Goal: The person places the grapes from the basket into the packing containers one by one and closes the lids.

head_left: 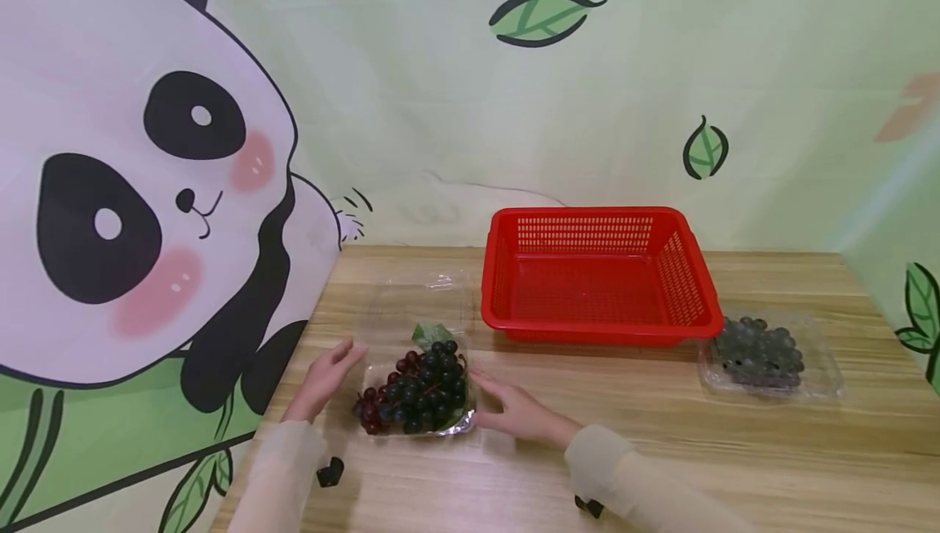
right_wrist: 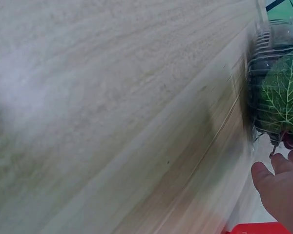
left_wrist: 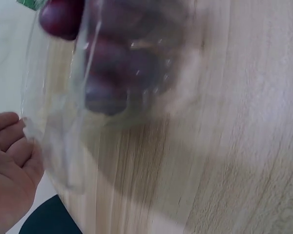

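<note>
Dark and red grapes (head_left: 427, 390) fill a clear plastic clamshell box (head_left: 457, 427) on the table's left part. Its clear lid (head_left: 414, 296) lies folded back towards the wall. A green leaf (head_left: 432, 335) shows at the back of the grapes; in the right wrist view a leaf (right_wrist: 283, 95) presses against the box's side. My left hand (head_left: 326, 378) is at the box's left side, its fingertips at the plastic edge in the left wrist view. On the opposite side is my right hand (head_left: 517, 410), thumb and fingers spread beside the box. Whether it touches the plastic is unclear.
A red plastic basket (head_left: 602, 329) stands at the back middle of the wooden table (head_left: 661, 435). Right of it sits another clear box (head_left: 826, 374) of dark grapes (head_left: 760, 353). A panda-printed cloth (head_left: 411, 108) hangs behind the table.
</note>
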The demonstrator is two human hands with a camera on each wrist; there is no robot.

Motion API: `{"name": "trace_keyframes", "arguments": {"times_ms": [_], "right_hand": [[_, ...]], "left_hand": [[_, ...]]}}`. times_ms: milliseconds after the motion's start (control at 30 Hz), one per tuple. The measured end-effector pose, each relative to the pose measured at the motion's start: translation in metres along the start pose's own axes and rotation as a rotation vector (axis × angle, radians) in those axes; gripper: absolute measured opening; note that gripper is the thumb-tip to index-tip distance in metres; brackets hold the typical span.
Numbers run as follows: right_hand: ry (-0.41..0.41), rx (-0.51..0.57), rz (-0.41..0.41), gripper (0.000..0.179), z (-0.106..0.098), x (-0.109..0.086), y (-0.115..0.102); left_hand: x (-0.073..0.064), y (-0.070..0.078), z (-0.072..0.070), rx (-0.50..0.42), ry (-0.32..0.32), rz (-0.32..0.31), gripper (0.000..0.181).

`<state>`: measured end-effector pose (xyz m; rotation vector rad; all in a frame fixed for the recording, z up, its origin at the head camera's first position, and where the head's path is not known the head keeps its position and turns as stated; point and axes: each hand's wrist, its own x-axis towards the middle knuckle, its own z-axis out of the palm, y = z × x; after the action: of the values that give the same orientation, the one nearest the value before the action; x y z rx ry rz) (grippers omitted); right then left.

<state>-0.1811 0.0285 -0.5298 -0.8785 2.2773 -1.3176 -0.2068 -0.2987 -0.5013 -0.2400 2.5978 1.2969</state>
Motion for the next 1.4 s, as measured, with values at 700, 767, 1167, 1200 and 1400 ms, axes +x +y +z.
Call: {"name": "trace_keyframes", "arguments": {"times_ms": [700, 767, 1167, 1200, 1400], "right_hand": [[-0.039, -0.055, -0.015, 0.062, -0.012, -0.017, 0.007], [-0.041, -0.068, -0.009, 0.062, -0.014, -0.018, 0.006], [0.013, 0.006, 0.041, 0.057, -0.022, -0.009, 0.000], [0.018, 0.019, 0.050, 0.057, -0.023, -0.007, -0.001], [0.056, 0.127, 0.110, 0.062, -0.025, 0.009, -0.008]], "left_hand": [[-0.011, -0.009, -0.003, -0.038, 0.087, -0.055, 0.046], [-0.012, -0.009, -0.004, -0.050, 0.077, -0.040, 0.045], [-0.005, -0.011, -0.010, -0.072, 0.019, -0.011, 0.049], [-0.004, -0.011, -0.011, -0.083, 0.016, -0.008, 0.051], [0.004, -0.009, -0.008, -0.162, -0.020, -0.021, 0.064]]}}
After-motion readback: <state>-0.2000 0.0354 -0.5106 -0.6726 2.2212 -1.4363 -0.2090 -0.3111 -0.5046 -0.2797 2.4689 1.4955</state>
